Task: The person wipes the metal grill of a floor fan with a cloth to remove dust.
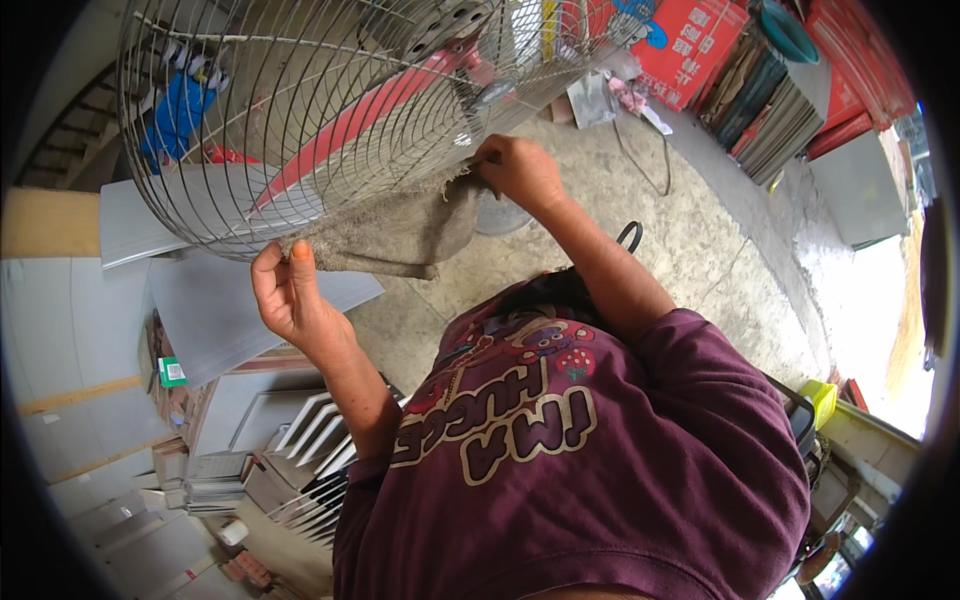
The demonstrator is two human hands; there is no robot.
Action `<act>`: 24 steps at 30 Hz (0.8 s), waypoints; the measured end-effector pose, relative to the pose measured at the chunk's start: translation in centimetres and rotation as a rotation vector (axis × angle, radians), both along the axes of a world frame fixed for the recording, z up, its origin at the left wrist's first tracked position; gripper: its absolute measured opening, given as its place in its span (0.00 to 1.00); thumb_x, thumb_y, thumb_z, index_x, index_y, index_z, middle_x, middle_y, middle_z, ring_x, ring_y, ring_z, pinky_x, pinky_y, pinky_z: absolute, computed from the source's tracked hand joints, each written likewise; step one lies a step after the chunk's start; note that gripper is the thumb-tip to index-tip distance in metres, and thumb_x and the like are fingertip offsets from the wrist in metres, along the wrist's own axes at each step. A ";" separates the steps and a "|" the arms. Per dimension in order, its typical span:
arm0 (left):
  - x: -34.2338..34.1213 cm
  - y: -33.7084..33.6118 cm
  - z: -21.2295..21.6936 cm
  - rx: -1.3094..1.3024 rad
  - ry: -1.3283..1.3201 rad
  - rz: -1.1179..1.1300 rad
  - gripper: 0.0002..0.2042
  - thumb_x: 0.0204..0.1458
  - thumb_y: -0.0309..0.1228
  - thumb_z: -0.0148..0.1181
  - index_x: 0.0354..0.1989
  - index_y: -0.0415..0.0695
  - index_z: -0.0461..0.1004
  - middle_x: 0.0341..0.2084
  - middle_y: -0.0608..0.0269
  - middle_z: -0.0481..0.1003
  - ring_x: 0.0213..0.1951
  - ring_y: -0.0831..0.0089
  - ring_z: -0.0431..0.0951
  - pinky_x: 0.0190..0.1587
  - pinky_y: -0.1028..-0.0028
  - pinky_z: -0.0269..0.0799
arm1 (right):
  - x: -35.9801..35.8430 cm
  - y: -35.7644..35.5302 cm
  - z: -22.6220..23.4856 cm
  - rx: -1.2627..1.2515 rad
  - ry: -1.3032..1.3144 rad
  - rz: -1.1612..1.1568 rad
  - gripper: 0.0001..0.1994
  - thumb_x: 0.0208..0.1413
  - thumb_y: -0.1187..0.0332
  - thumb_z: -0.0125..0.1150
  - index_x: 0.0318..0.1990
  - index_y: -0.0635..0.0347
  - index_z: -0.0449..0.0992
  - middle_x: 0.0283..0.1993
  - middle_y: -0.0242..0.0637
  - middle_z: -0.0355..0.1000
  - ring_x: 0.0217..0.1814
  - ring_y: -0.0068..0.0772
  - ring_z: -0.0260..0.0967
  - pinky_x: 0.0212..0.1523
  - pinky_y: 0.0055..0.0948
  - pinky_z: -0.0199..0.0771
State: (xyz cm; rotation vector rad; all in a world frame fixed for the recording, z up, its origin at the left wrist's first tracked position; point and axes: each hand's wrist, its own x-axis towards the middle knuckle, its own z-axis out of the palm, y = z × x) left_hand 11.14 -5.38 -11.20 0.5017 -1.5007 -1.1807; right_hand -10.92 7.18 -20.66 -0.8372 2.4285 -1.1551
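Observation:
A worn grey-brown cloth (pixel 405 235) is stretched between my two hands, in front of a large fan (pixel 330 120) with a wire cage and red blades. My left hand (pixel 292 285) pinches the cloth's left end between thumb and fingers, close below the cage's lower rim. Its right end is gripped by my right hand (pixel 520 172), fingers closed, beside the cage's right side. The cloth sags a little and its upper edge looks frayed. Whether it touches the wires I cannot tell.
Grey flat sheets (pixel 240 310) lie below the fan at left, with more stacked boards (pixel 290 430) under them. Red cartons (pixel 685 50) and a bundle of flat panels (pixel 785 120) stand at the far right. A thin dark cord (pixel 650 180) lies on the concrete floor (pixel 700 230).

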 end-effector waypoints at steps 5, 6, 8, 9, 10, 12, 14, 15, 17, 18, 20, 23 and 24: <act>-0.3 0.0 -0.6 0.027 -0.029 -0.006 0.09 0.55 0.24 0.62 0.43 0.38 0.72 0.33 0.67 0.75 0.35 0.83 0.70 0.38 0.82 0.62 | -2.4 -1.0 -3.5 -0.441 -0.321 -0.149 0.09 0.48 0.68 0.64 0.33 0.66 0.77 0.31 0.40 0.78 0.31 0.30 0.77 0.33 0.29 0.76; -0.4 0.1 -0.7 0.037 -0.041 -0.007 0.09 0.54 0.25 0.63 0.42 0.39 0.72 0.33 0.68 0.75 0.35 0.84 0.70 0.38 0.82 0.62 | -2.5 -1.2 -3.0 -0.547 -0.477 -0.185 0.08 0.50 0.70 0.63 0.34 0.66 0.76 0.32 0.39 0.77 0.32 0.29 0.77 0.33 0.29 0.76; -0.8 0.6 -0.8 0.077 -0.044 -0.021 0.09 0.53 0.24 0.64 0.40 0.38 0.73 0.33 0.66 0.75 0.35 0.81 0.71 0.41 0.81 0.65 | -2.7 -1.5 -1.9 -0.760 -0.791 -0.256 0.06 0.53 0.72 0.61 0.36 0.65 0.75 0.33 0.36 0.77 0.32 0.27 0.76 0.32 0.27 0.77; -0.9 0.9 -0.8 0.097 -0.044 -0.027 0.08 0.53 0.24 0.64 0.39 0.38 0.73 0.33 0.66 0.75 0.36 0.80 0.71 0.42 0.80 0.66 | -2.6 -1.4 -0.7 -0.798 -0.866 -0.285 0.05 0.55 0.74 0.59 0.38 0.63 0.74 0.34 0.36 0.76 0.31 0.27 0.75 0.31 0.26 0.78; -1.0 1.1 -0.8 0.095 -0.048 -0.038 0.08 0.53 0.24 0.64 0.39 0.38 0.73 0.34 0.65 0.76 0.36 0.80 0.71 0.42 0.80 0.66 | -2.6 -1.6 -0.6 -0.840 -0.884 -0.321 0.05 0.55 0.74 0.59 0.38 0.63 0.74 0.33 0.36 0.76 0.30 0.27 0.75 0.31 0.25 0.78; -1.2 1.2 -1.0 0.094 -0.054 -0.062 0.08 0.52 0.24 0.65 0.39 0.38 0.73 0.34 0.64 0.76 0.36 0.80 0.72 0.43 0.80 0.67 | -3.0 -2.3 -0.3 -0.924 -0.918 -0.396 0.05 0.54 0.74 0.61 0.37 0.64 0.74 0.32 0.36 0.75 0.29 0.26 0.75 0.31 0.25 0.78; -1.4 1.1 -1.1 0.091 -0.053 -0.069 0.09 0.53 0.23 0.64 0.40 0.38 0.73 0.35 0.64 0.76 0.37 0.79 0.73 0.44 0.79 0.68 | -3.1 -2.9 0.3 -1.021 -0.866 -0.399 0.05 0.54 0.75 0.61 0.37 0.65 0.75 0.32 0.34 0.75 0.29 0.24 0.74 0.31 0.24 0.78; -1.4 1.2 -1.1 0.090 -0.053 -0.069 0.08 0.53 0.23 0.64 0.40 0.38 0.73 0.35 0.64 0.76 0.37 0.79 0.73 0.44 0.79 0.68 | -2.8 -3.0 1.1 -1.063 -0.841 -0.399 0.05 0.54 0.75 0.60 0.38 0.65 0.75 0.32 0.34 0.75 0.29 0.24 0.74 0.31 0.24 0.78; -1.4 1.3 -1.0 0.091 -0.059 -0.068 0.08 0.53 0.23 0.64 0.40 0.37 0.73 0.35 0.63 0.77 0.37 0.79 0.73 0.44 0.79 0.68 | -2.4 -3.6 1.1 -1.092 -0.771 -0.380 0.08 0.54 0.77 0.60 0.41 0.67 0.76 0.32 0.32 0.76 0.30 0.21 0.73 0.33 0.21 0.76; -1.4 1.4 -1.0 0.090 -0.064 -0.073 0.08 0.53 0.23 0.64 0.40 0.37 0.73 0.35 0.63 0.77 0.38 0.79 0.73 0.44 0.79 0.68 | -2.3 -4.1 0.2 -1.086 -0.721 -0.382 0.08 0.54 0.77 0.60 0.42 0.68 0.76 0.33 0.32 0.76 0.31 0.20 0.73 0.33 0.21 0.75; -1.5 1.4 -1.1 0.094 -0.071 -0.070 0.08 0.53 0.23 0.64 0.40 0.37 0.73 0.35 0.63 0.77 0.38 0.79 0.73 0.44 0.79 0.68 | -2.0 -5.0 -1.2 -1.066 -0.624 -0.382 0.09 0.54 0.76 0.60 0.43 0.68 0.76 0.34 0.31 0.76 0.32 0.17 0.72 0.35 0.19 0.74; -1.4 1.4 -1.2 0.096 -0.079 -0.051 0.08 0.53 0.23 0.63 0.40 0.38 0.73 0.35 0.63 0.76 0.37 0.79 0.73 0.43 0.80 0.68 | -1.5 -5.3 -1.7 -1.029 -0.607 -0.375 0.09 0.54 0.75 0.61 0.42 0.67 0.78 0.35 0.30 0.77 0.33 0.15 0.71 0.36 0.18 0.72; -1.3 1.4 -1.3 0.095 -0.082 -0.050 0.08 0.53 0.23 0.63 0.40 0.38 0.73 0.35 0.64 0.76 0.37 0.80 0.73 0.43 0.80 0.68 | -1.5 -5.3 -1.7 -1.023 -0.614 -0.372 0.09 0.54 0.75 0.61 0.42 0.67 0.78 0.35 0.30 0.77 0.34 0.15 0.71 0.36 0.18 0.72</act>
